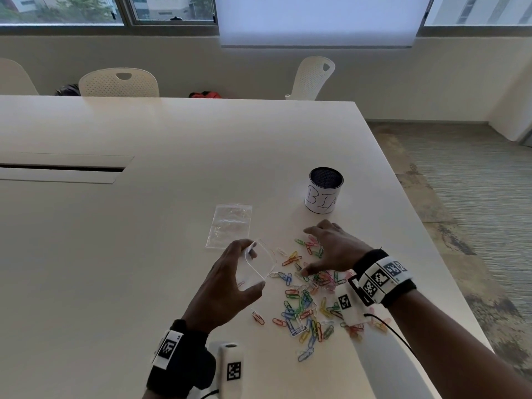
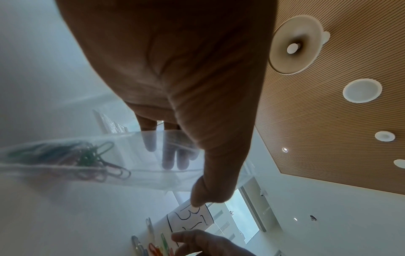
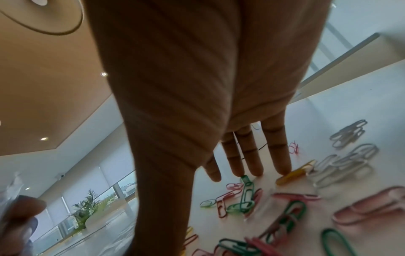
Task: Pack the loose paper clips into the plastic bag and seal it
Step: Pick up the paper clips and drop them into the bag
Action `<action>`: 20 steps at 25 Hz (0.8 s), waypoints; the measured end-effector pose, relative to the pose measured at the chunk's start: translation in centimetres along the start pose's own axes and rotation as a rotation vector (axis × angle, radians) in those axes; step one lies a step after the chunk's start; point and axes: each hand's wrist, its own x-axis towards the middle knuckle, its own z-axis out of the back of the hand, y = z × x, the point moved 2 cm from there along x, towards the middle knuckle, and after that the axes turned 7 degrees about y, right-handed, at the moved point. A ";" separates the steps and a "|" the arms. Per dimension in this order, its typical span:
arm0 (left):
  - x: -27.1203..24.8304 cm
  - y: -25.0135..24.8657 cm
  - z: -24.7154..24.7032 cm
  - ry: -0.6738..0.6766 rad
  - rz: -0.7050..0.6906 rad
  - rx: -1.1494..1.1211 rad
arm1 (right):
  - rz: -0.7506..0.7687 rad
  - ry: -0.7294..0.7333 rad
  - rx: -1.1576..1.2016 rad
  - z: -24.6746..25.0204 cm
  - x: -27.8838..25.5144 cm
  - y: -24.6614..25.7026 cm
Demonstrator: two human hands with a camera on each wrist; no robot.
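My left hand (image 1: 227,279) pinches the clear plastic bag (image 1: 259,266) open, some clips inside. Filling step. Right hand (image 1: 331,249) fingers spread, touching loose paper clips (image 1: 305,306); gather next.

Bin cup (image 1: 324,191) perhaps crowds the far side; table (image 1: 144,226) leftward open.

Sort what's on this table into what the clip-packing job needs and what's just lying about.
Job:
held bag, gripped open by the left hand, a few clips already inside
loose clips
right hand, spread over the clips

Lying about:
spare bag, flat on the table
tin
chairs
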 end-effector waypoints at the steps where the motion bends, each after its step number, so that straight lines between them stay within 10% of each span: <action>1: 0.0 0.0 0.0 0.000 0.002 -0.003 | -0.011 0.011 -0.023 -0.1 -0.1 0.1; 20: -0.2 -0.2 -0.5 0.002 0.016 -0.011 | 0.143 -0.236 -0.045 -1.9 -0.9 2.1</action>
